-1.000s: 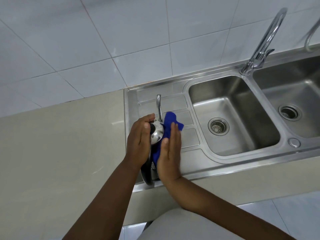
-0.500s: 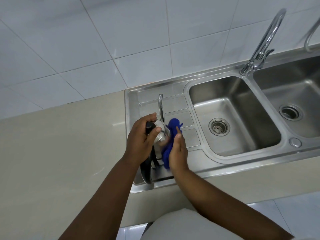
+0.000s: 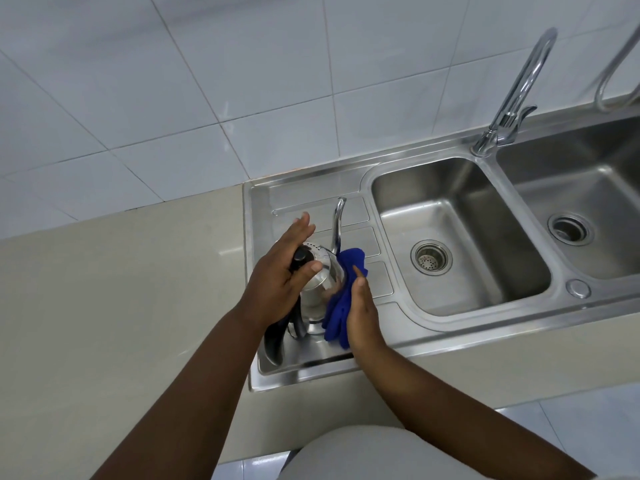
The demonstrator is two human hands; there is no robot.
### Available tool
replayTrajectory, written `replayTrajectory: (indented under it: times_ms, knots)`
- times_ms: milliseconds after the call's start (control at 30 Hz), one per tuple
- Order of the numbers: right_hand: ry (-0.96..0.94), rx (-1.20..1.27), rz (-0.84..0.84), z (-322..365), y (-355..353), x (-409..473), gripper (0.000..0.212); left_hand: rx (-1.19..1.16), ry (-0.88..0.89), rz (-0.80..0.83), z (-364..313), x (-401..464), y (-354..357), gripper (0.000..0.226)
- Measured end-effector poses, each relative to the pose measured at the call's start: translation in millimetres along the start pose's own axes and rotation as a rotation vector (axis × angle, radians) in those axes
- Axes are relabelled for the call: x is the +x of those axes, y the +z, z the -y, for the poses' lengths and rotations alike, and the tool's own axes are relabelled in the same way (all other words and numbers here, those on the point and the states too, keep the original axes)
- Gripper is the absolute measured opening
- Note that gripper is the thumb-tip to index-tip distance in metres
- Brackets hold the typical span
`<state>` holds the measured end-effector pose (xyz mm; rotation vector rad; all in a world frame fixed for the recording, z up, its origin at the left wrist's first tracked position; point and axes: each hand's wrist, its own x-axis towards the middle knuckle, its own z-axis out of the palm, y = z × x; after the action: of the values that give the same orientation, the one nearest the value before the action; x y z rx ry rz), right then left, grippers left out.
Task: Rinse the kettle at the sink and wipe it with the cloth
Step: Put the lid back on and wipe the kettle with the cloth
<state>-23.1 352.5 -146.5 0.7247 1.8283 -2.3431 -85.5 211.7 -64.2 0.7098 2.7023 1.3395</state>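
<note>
The kettle (image 3: 317,289) is stood upright on the steel drainboard (image 3: 375,327) left of the near basin (image 3: 460,237), its thin gooseneck spout (image 3: 337,223) pointing away toward the tiled wall (image 3: 242,81). The lid is steadied from above by the left hand (image 3: 280,277): the palm is laid over the top, the thumb is pressed beside the black lid knob (image 3: 300,255), and the fingers are spread out flat past the far edge, so nothing is actually enclosed (a hold-down, not a true grasp). The blue cloth (image 3: 343,299) is pressed flat against the kettle's right flank by the right hand (image 3: 363,313), fingers straight, cloth trapped between palm and steel. Whether the cloth is also pinched by the thumb cannot be told. The black handle (image 3: 275,341) is seen low at the near side, untouched.

The wiping step is judged to be under way; the tap (image 3: 512,98) is not running.

Risks: the kettle is only pressed down, so a sideways push from the cloth hand could slide or tip it on the smooth, possibly wet steel. The lid could be shifted if the palm slips off the knob. The cloth, held only by pressure, could be dropped onto the drainboard. The spout could be knocked and bent if the body is spun carelessly.
</note>
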Motion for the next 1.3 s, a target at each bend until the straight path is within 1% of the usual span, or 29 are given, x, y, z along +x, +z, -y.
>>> replayTrajectory:
  times_ms: [33,67,100,133,200,233,267,333,367,433,500,567,633,667,700,800,933,1000,1067,1100,1167,1233,1300]
  knots:
    - [0.021,0.027,-0.017,7,3,-2,0.049,0.013,0.019,0.012,1,1,0,0.056]
    - [-0.011,0.008,-0.032,15,8,-6,0.047,0.02,0.038,0.023,2,3,-1,0.056]
    - [-0.095,-0.049,-0.033,24,13,-13,0.051,0.024,0.056,0.035,5,4,-1,0.058]
    - [-0.214,-0.131,-0.007,32,20,-21,0.06,0.029,0.071,0.046,7,5,-2,0.06]
    - [-0.452,-0.292,0.093,49,27,-27,0.068,0.041,0.112,0.062,9,7,-5,0.064]
    - [-0.513,-0.332,0.144,56,27,-22,0.069,0.041,0.137,0.066,9,7,-6,0.065]
    - [-0.523,-0.345,0.183,65,24,-12,0.07,0.04,0.156,0.069,8,8,-8,0.066]
    - [-0.441,-0.335,0.236,79,15,7,0.066,0.06,0.159,0.071,5,6,-10,0.065]
    - [-0.381,-0.331,0.262,81,10,15,0.062,0.109,0.14,0.064,3,6,-10,0.065]
    - [-0.293,-0.335,0.284,76,2,23,0.058,0.281,0.053,0.055,2,6,-8,0.067]
    - [-0.261,-0.308,0.255,63,0,19,0.058,0.433,-0.077,0.059,-1,5,-3,0.075]
    - [-0.277,-0.311,0.21,46,-1,2,0.06,0.446,-0.22,0.045,-3,2,4,0.084]
    - [-0.36,-0.364,0.2,23,-1,-22,0.069,0.366,-0.366,0.008,-5,-1,12,0.084]
    - [-0.401,-0.394,0.207,14,0,-35,0.072,0.324,-0.411,-0.025,-5,-2,14,0.082]
    - [-0.434,-0.426,0.211,6,2,-46,0.074,0.304,-0.415,-0.061,-6,-4,15,0.08]
    - [-0.489,-0.473,0.215,5,7,-55,0.078,0.31,-0.278,-0.094,-8,-4,13,0.075]
    - [-0.519,-0.466,0.215,55,12,-18,0.079,0.252,-0.158,-0.051,-5,-1,6,0.068]
    - [-0.439,-0.438,0.282,81,14,6,0.08,0.251,-0.13,-0.031,-4,1,3,0.069]
    - [-0.312,-0.387,0.342,92,14,20,0.072,0.273,-0.11,-0.019,-5,2,1,0.071]
    - [-0.257,-0.355,0.341,91,14,22,0.068,0.291,-0.105,-0.015,-5,4,0,0.072]
    - [-0.233,-0.32,0.27,82,16,17,0.063,0.373,-0.133,-0.009,-5,8,-1,0.075]
    - [-0.269,-0.329,0.181,63,17,0,0.062,0.501,-0.243,-0.013,-3,11,0,0.083]
    - [-0.317,-0.367,0.147,40,17,-24,0.067,0.536,-0.367,-0.012,-1,13,2,0.093]
